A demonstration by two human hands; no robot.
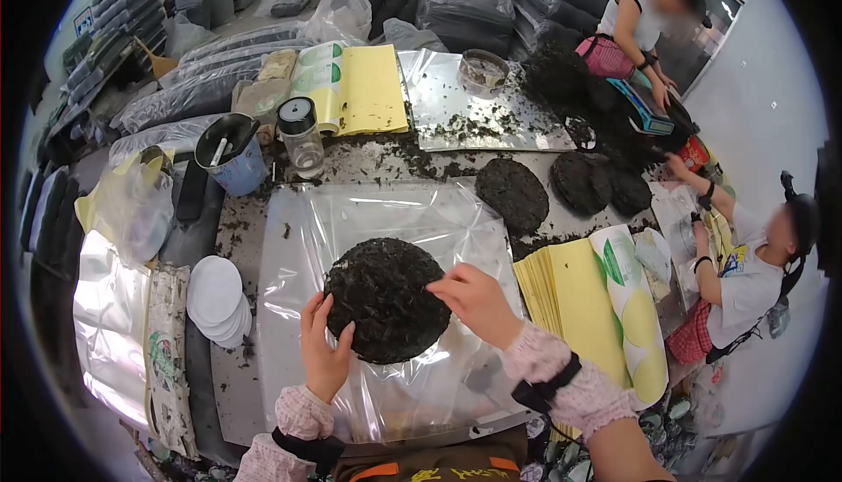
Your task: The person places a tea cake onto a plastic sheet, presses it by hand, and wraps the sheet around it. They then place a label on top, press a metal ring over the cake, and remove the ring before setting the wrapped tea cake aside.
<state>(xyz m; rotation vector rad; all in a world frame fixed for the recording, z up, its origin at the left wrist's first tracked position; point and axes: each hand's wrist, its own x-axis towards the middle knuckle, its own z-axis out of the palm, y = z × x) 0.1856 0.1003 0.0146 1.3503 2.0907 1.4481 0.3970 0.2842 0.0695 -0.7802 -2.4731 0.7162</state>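
A round, dark cake of dried seaweed lies on clear plastic sheets in front of me. At its lower left edge is my left hand, its fingers along the rim and its thumb against the near side. My right hand is closed in a pinch at the cake's right edge, its fingertips on the seaweed; whether a loose bit is between them is too small to tell. Beyond, to the right, lie another seaweed cake and several more dark cakes.
White paper discs lie left; yellow sheets lie right. A lidded jar and a blue bucket stand at the back left. Two co-workers work at the right, near a blue scale. A metal tray holds scraps.
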